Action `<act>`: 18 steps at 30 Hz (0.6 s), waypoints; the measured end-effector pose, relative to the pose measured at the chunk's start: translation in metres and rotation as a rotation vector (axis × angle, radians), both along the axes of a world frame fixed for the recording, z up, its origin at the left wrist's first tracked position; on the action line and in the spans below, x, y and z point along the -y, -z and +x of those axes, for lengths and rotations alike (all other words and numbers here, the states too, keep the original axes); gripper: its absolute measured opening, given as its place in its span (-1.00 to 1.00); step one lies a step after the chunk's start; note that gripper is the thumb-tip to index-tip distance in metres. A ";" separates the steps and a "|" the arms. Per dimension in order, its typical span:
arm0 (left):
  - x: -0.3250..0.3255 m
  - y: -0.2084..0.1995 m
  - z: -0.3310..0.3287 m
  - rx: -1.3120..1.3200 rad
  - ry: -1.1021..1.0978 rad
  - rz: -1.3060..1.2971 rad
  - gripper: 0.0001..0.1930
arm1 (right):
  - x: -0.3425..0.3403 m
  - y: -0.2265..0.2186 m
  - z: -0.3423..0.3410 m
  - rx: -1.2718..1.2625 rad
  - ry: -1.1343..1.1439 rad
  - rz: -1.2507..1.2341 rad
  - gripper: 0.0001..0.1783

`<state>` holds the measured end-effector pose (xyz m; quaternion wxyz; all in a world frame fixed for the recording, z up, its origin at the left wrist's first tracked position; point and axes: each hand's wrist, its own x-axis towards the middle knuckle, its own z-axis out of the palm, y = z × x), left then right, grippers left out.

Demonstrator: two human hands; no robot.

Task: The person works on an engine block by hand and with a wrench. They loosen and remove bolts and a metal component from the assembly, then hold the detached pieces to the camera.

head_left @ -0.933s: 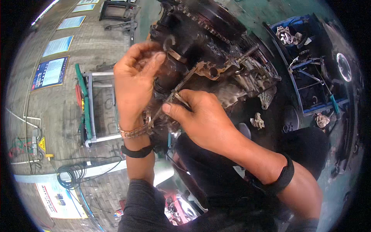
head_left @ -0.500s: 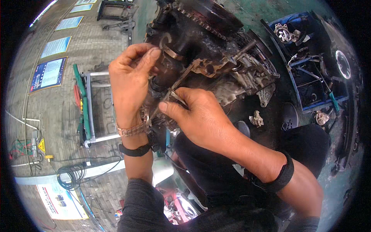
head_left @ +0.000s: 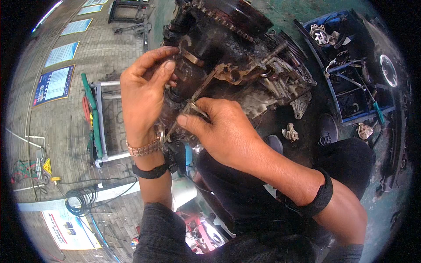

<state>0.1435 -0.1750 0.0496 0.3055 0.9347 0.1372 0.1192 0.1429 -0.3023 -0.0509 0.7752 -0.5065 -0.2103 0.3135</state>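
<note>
A large, greasy engine block (head_left: pixel 210 52) lies before me, with a toothed ring along its far edge. My left hand (head_left: pixel 147 83) is over its left side, thumb and forefinger apart and the other fingers curled; I make out nothing held in it. My right hand (head_left: pixel 219 127) pinches a small shiny metal piece (head_left: pixel 198 109) between thumb and forefinger, close to the block's near edge. Much of that piece is hidden by the fingers, so its kind cannot be told. A copper-coloured curved band (head_left: pixel 193 59) shows on the block beyond my left fingertips.
At the right stands a blue parts tray (head_left: pixel 346 118) holding metal parts and a green-handled tool (head_left: pixel 378 112). Crumpled paper (head_left: pixel 290 132) lies on the floor near my shoes. A metal frame (head_left: pixel 101 127) with green padding stands at the left, near a coiled black cable (head_left: pixel 80 201).
My left hand has drawn slightly left, and its thumb and forefinger have spread apart. The right hand has shifted a little left, still pinching the metal piece.
</note>
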 end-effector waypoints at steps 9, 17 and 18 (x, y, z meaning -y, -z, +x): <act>0.000 0.003 0.003 0.029 -0.035 -0.022 -0.76 | 0.002 -0.001 0.002 -0.002 -0.017 -0.008 -0.68; -0.001 0.003 0.001 0.031 0.007 -0.026 -0.74 | 0.001 0.000 0.001 -0.013 -0.020 0.001 -0.68; -0.001 0.002 0.001 0.021 0.011 -0.015 -0.76 | 0.001 0.000 0.000 -0.020 -0.022 0.005 -0.68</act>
